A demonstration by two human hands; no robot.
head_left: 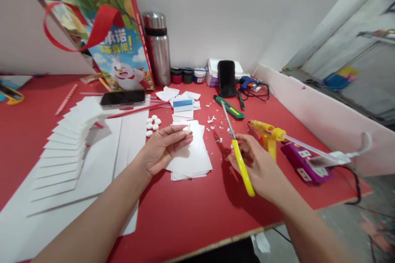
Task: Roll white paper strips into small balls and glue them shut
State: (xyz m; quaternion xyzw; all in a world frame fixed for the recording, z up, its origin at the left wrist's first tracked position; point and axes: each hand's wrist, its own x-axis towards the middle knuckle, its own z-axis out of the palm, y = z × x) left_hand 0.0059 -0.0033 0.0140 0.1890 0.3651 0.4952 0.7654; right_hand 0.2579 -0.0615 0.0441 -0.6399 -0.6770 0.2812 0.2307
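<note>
Red counter point(191, 213) carries a stack of white sheets point(197, 160), which we take as our landmark. Over the stack's far left part, our left hand point(162, 150) pinches a small white scrap point(187, 129). Just right of the stack, our right hand point(261, 166) grips yellow-handled scissors point(238, 154), blades pointing away. Further right stands a yellow glue gun point(269, 134). White pellets point(153, 124) lie just left of the stack.

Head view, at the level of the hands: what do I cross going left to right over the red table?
fanned white sheets → left hand pinching a small white piece → right hand gripping yellow-handled scissors → purple box. The yellow glue gun overlaps the right hand, so it is left out.
</note>
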